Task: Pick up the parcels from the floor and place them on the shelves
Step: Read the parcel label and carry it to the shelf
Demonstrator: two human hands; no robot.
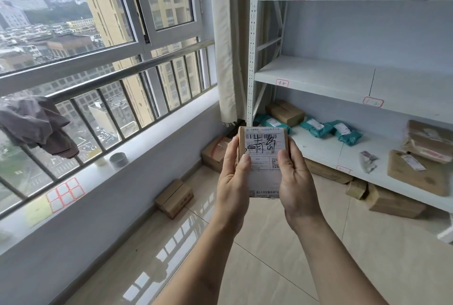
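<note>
I hold a small cardboard parcel (263,152) with a white shipping label and black handwriting at chest height, above the floor. My left hand (232,179) grips its left edge and my right hand (295,177) grips its right edge. The white metal shelves (316,76) stand ahead to the right. The lowest shelf (326,150) carries several teal bags (318,128), a brown box (285,112) and brown padded parcels (416,169). Two cardboard boxes lie on the tiled floor: one near the window wall (174,198), another in the corner (215,153).
More boxes (392,203) sit under the lowest shelf. A window with a metal railing (117,76) fills the left side, with a grey cloth (36,123) draped on it. The sill (137,157) holds a tape roll (118,159) and label sheets (65,194). A curtain (228,42) hangs in the corner.
</note>
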